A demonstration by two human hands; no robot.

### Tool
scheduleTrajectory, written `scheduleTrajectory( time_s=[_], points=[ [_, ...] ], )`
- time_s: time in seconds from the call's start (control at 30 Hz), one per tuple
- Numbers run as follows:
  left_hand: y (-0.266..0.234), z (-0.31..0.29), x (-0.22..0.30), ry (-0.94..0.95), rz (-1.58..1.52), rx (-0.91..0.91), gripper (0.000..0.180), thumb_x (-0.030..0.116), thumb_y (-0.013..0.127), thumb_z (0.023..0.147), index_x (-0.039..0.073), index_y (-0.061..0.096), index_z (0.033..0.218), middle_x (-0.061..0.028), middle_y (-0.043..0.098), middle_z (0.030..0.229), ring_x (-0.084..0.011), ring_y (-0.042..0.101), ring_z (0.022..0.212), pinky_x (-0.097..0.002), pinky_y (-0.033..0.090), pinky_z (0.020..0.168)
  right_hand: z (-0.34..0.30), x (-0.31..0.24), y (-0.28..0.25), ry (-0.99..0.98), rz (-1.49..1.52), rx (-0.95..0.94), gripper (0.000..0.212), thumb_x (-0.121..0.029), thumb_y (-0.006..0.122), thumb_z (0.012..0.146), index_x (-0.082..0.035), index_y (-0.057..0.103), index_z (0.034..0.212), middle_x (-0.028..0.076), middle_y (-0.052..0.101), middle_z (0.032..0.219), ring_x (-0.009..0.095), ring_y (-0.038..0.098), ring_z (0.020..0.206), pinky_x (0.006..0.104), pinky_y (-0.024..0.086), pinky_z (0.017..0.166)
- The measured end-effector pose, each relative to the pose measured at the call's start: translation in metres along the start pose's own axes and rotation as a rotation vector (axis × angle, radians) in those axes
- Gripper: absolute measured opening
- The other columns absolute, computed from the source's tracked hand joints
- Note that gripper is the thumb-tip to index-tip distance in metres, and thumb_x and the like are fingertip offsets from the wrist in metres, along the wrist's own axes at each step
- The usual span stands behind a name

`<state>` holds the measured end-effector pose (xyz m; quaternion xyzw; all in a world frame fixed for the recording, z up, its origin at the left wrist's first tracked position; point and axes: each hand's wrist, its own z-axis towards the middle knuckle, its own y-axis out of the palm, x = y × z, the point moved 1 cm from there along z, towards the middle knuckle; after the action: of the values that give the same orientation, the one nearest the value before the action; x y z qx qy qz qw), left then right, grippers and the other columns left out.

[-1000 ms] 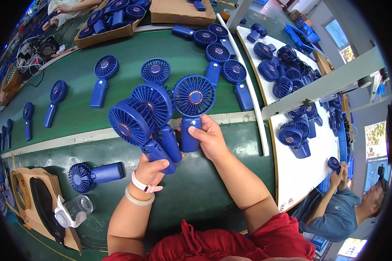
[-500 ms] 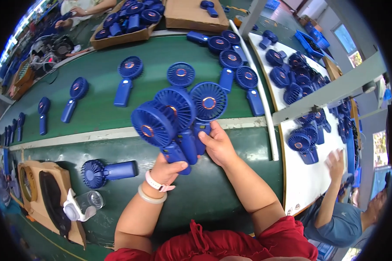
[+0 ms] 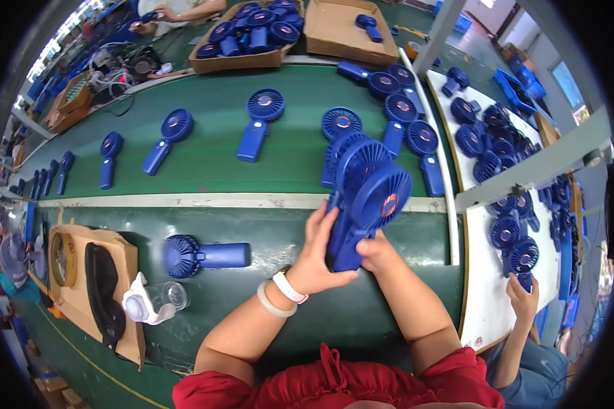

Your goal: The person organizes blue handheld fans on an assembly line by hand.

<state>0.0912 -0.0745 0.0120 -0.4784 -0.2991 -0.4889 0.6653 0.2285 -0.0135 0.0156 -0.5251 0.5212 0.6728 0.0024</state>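
Close together in front of me, three blue handheld fans [image 3: 383,194] are bunched with their round heads upward. My left hand [image 3: 315,255] wraps the handles from the left, a pale watch and a bangle on its wrist. Fingers of my right hand [image 3: 378,252] close on the handles from the other side, partly hidden behind them. Just beyond the bunch, another blue fan [image 3: 342,123] lies on the green belt [image 3: 211,170]. A single blue fan [image 3: 208,255] rests on the near green surface, left of my hands.
Several fans lie spaced along the belt. A cardboard box of fans [image 3: 239,61] and a cardboard tray [image 3: 348,34] stand behind it. At left are a cardboard piece [image 3: 133,307] and a white device with a clear cup [image 3: 153,301]. A co-worker's hand [image 3: 523,296] holds a fan by the white table [image 3: 481,300].
The held fans went from spread apart to bunched together and turned, with both hands closer together. The view has shifted left. The co-worker's hand now grips a fan.
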Motion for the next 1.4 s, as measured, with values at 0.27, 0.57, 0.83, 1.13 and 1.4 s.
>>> scheduleTrajectory(
  time_s=[0.27, 0.57, 0.83, 1.13, 1.4],
  points=[
    [-0.001, 0.000, -0.017, -0.159, -0.587, 0.180, 0.099, 0.017, 0.083, 0.059, 0.008, 0.024, 0.138, -0.0103, 0.040, 0.127, -0.0226, 0.042, 0.116, -0.0364, 0.041, 0.090, 0.013, -0.008, -0.004, 0.003, 0.297, -0.114, 0.090, -0.058, 0.064, 0.067, 0.005, 0.039, 0.126, 0.024, 0.050, 0.120, 0.033, 0.053, 0.109, 0.0430, 0.043, 0.095],
    [-0.001, 0.004, -0.011, -0.058, -0.745, 0.102, 0.039, -0.007, 0.065, 0.072, 0.003, 0.060, 0.110, -0.0093, 0.044, 0.120, -0.0176, 0.051, 0.102, -0.0289, 0.048, 0.084, -0.013, -0.016, 0.007, -0.004, 0.265, 0.080, 0.069, -0.040, 0.068, 0.074, 0.000, 0.043, 0.124, 0.015, 0.057, 0.112, 0.025, 0.060, 0.098, 0.0381, 0.051, 0.084],
    [-0.002, -0.002, -0.013, -0.442, -0.777, 0.057, 0.020, 0.009, 0.055, 0.088, 0.002, 0.057, 0.107, -0.0055, 0.060, 0.096, -0.0105, 0.056, 0.081, -0.0242, 0.047, 0.072, -0.196, -0.086, -0.004, 0.019, -0.741, 0.681, 0.080, -0.009, 0.077, 0.053, 0.001, 0.041, 0.124, 0.007, 0.052, 0.112, 0.018, 0.050, 0.102, 0.0325, 0.038, 0.093],
    [0.002, 0.001, -0.015, -0.496, -0.815, 0.102, 0.019, 0.003, 0.054, 0.087, 0.003, 0.055, 0.106, -0.0049, 0.059, 0.095, -0.0103, 0.056, 0.080, -0.0242, 0.047, 0.071, -0.313, -0.135, -0.106, 0.104, -1.427, 1.317, 0.081, -0.016, 0.079, 0.051, -0.001, 0.043, 0.121, 0.018, 0.041, 0.117, 0.031, 0.045, 0.109, 0.0356, 0.036, 0.096],
    [0.003, -0.003, -0.018, -0.430, -0.800, 0.095, 0.020, -0.001, 0.055, 0.084, 0.002, 0.055, 0.104, -0.0046, 0.060, 0.094, -0.0091, 0.056, 0.080, -0.0226, 0.047, 0.071, -0.242, -0.123, -0.103, -0.512, -2.271, 1.495, 0.050, -0.010, 0.069, 0.070, -0.003, 0.049, 0.116, 0.022, 0.043, 0.124, 0.037, 0.039, 0.117, 0.0446, 0.029, 0.099]
  ],
)
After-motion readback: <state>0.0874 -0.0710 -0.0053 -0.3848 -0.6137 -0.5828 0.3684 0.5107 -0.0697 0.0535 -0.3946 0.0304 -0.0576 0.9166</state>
